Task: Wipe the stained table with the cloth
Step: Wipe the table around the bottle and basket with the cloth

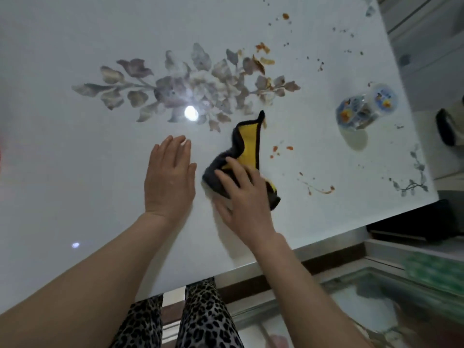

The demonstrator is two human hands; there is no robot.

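Head view: right hand (pixel 244 197) spread on cloth (pixel 247 144); left hand (pixel 169 177) flat beside.

The table (pixel 75 172) is glossy white, printed with a grey-mauve flower spray (pixel 190 84). Orange-red stains (pixel 326 190) speckle it. The cloth (pixel 248 144) is yellow, edged dark grey. The jar (pixel 361 109) bears blue and orange pictures. The trousers (pixel 203 320) are leopard-print.

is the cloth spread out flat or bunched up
Bunched up. The cloth lies crumpled on the table, its grey end heaped under the right hand, a yellow flap trailing out.
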